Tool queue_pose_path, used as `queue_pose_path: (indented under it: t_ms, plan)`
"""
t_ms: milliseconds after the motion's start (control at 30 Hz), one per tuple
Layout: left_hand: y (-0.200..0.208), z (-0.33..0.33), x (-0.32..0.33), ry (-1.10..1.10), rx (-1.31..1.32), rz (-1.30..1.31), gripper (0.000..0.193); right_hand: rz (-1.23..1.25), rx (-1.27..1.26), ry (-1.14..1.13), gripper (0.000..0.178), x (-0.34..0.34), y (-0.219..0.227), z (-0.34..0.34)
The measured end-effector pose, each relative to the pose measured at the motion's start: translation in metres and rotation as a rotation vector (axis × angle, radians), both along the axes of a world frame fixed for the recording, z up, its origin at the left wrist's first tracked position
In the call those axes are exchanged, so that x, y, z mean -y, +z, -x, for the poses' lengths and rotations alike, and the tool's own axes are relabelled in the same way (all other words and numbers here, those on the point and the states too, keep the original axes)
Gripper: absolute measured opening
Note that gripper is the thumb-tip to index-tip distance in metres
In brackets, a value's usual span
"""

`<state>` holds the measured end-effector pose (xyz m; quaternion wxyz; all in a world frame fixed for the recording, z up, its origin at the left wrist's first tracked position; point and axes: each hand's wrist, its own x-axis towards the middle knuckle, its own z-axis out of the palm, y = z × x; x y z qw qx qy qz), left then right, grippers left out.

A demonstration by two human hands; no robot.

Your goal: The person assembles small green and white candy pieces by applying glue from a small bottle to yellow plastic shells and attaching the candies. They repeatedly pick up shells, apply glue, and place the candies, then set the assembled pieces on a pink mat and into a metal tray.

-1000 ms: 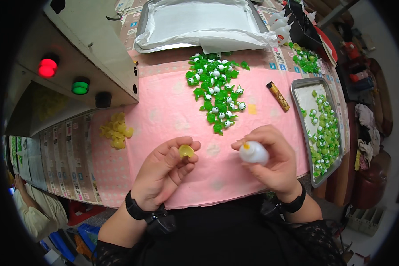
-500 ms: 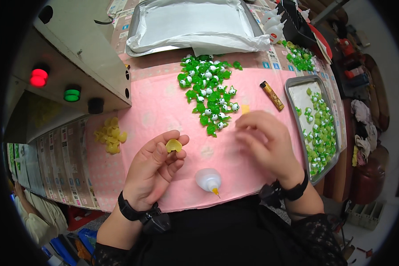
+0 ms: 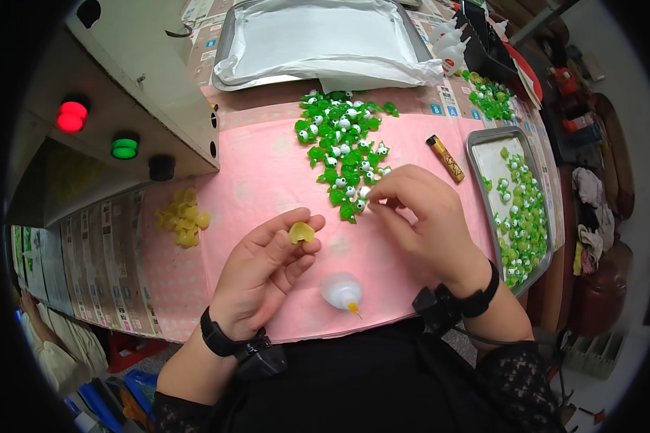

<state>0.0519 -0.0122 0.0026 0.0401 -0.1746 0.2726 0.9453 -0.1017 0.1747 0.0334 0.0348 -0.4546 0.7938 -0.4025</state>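
My left hand [image 3: 263, 263] pinches a small translucent yellow cup-shaped piece [image 3: 301, 232] between thumb and fingers, its hollow side showing. At the near right edge of a pile of green frog-like figures [image 3: 343, 133] with white ball eyes, my right hand [image 3: 430, 224] has its thumb and fingertips drawn together on a green figure, partly hidden by the fingers. Between my hands and nearer to me, a white squeeze bottle [image 3: 341, 290] lies with its yellow needle tip pointing toward me. A heap of yellow cup pieces [image 3: 183, 218] is on the left.
A paper-lined tray [image 3: 318, 43] stands at the back. On the right are a lighter [image 3: 445, 159] and a metal tray [image 3: 477, 148] of green-and-yellow figures. A machine [image 3: 144, 86] with red and green lamps fills the left. More squeeze bottles [image 3: 451, 54] stand at the back right.
My right hand has moved left to the edge of the green pile, its fingertips drawing together there. My left hand, still pinching the yellow piece, has shifted slightly right.
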Motion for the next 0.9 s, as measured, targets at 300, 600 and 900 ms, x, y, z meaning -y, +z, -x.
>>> queue_pose_path:
  t_ms: [300, 600, 900]
  plan:
    - [0.004, 0.009, -0.022, -0.014, 0.008, 0.194, 0.033, 0.104, -0.059, 0.170, 0.016, 0.009, 0.030, -0.028]
    - [-0.001, 0.008, -0.031, 0.098, 0.005, 0.363, 0.030, 0.121, -0.197, 0.183, 0.016, 0.017, 0.010, -0.036]
    - [0.009, 0.013, -0.025, 0.075, 0.047, 0.143, 0.045, 0.174, -0.146, 0.122, 0.030, 0.017, 0.006, -0.029]
